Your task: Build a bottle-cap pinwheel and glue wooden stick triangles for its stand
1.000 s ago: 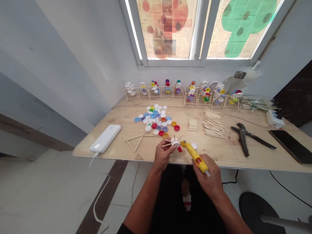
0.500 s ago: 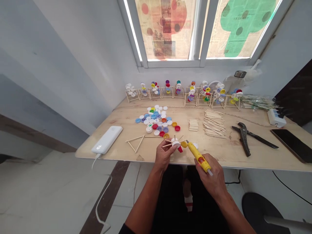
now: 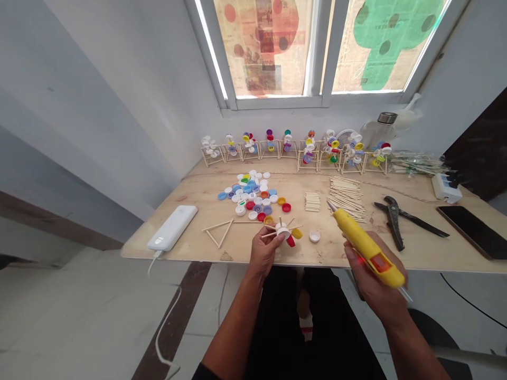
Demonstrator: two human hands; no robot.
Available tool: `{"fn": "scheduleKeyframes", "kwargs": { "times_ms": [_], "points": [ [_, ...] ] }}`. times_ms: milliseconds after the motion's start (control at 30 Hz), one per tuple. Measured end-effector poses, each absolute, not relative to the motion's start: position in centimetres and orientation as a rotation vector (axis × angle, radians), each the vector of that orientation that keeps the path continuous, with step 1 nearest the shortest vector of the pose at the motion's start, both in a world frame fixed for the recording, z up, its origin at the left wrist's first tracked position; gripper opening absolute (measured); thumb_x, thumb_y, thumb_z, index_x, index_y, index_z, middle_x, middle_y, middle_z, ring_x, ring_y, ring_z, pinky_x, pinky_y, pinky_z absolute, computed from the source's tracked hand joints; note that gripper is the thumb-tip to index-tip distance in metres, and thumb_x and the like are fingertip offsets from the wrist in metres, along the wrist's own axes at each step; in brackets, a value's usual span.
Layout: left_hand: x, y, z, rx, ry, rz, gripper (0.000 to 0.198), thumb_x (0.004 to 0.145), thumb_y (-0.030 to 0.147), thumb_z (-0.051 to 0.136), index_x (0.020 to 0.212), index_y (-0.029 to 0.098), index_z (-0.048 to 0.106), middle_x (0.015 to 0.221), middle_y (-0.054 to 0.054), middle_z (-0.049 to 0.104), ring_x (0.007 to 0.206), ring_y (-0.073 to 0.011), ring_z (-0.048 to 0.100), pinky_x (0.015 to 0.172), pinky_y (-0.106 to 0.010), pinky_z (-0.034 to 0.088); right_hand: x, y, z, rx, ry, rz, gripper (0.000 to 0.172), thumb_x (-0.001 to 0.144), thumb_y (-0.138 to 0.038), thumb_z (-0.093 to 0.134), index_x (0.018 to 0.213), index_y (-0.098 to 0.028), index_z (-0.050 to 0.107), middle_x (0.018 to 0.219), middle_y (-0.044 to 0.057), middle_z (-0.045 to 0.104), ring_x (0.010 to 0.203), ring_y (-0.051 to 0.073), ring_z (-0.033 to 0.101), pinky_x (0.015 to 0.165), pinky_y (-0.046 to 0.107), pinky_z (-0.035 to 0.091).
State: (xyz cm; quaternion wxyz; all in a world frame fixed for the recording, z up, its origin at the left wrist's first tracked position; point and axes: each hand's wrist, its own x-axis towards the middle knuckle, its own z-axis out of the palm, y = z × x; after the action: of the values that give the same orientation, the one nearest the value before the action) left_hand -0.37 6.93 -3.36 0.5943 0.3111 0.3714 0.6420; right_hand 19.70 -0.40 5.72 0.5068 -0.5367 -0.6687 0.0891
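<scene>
My left hand [image 3: 264,249] is closed on a small wheel [image 3: 282,231] made of a white bottle cap with short sticks poking out around it. A red cap [image 3: 291,241] and a yellow cap [image 3: 297,233] are fixed to two of its sticks. My right hand [image 3: 372,279] grips a yellow glue gun [image 3: 366,248], held off to the right of the wheel with its nozzle pointing up and left. Between the hands, a single white cap [image 3: 314,236] lies on the wooden table [image 3: 245,248].
Loose coloured caps [image 3: 253,195] lie left of centre, beside a stick triangle [image 3: 218,234]. Right of them are short sticks [image 3: 312,201], longer sticks [image 3: 346,196], pliers [image 3: 394,221] and a phone [image 3: 471,231]. A white power bank [image 3: 172,228] sits left. Finished cap wheels [image 3: 270,142] on stick stands line the back.
My right hand has drawn the glue gun away from the yellow cap, to the right and nearer me. The white cap on the table now shows fully. My left hand stays nearly still.
</scene>
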Motion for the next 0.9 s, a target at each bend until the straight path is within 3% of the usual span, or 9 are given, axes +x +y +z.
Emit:
{"fn": "scheduleKeyframes", "kwargs": {
  "times_ms": [133,333,700,900],
  "points": [
    [-0.4,6.9,-3.3,0.734,0.878,1.494,0.033,0.056,0.023,0.082,0.083,0.016,0.064,0.08,-0.002,0.07,0.076,-0.0144,0.065,0.076,-0.027,0.049,19.9,-0.6,4.7,-1.224,-1.673,0.154,0.018,0.085,-0.025,0.055,0.102,-0.023,0.057,0.106,0.009,0.06,0.099,0.023,0.059,0.083,0.038,0.05],
    [-0.4,6.8,-3.1,0.705,0.882,1.489,0.034,0.053,0.022,0.083,0.081,0.016,0.065,0.081,-0.001,0.07,0.075,-0.0124,0.064,0.077,-0.026,0.049,21.5,-0.6,0.0,-1.277,-1.694,0.286,0.017,0.086,-0.024,0.053,0.103,-0.021,0.057,0.104,0.01,0.06,0.098,0.023,0.059,0.08,0.036,0.051],
    [-0.6,6.9,-3.4,0.731,0.866,1.485,0.033,0.055,0.021,0.082,0.083,0.017,0.066,0.083,-0.002,0.071,0.077,-0.0136,0.065,0.076,-0.025,0.051,35.5,1.4,-2.2,-1.589,-1.741,-0.245,0.028,0.084,-0.033,0.051,0.108,-0.019,0.056,0.105,0.012,0.063,0.097,0.026,0.06,0.082,0.039,0.048],
    [-0.4,6.8,-3.1,0.738,0.876,1.488,0.033,0.056,0.021,0.082,0.083,0.017,0.065,0.082,-0.002,0.07,0.078,-0.0152,0.066,0.076,-0.028,0.052,40.9,4.4,-2.6,-1.773,-1.965,-0.543,0.033,0.083,-0.033,0.043,0.105,-0.015,0.059,0.107,0.016,0.063,0.095,0.029,0.057,0.076,0.041,0.043]
  ]
}}
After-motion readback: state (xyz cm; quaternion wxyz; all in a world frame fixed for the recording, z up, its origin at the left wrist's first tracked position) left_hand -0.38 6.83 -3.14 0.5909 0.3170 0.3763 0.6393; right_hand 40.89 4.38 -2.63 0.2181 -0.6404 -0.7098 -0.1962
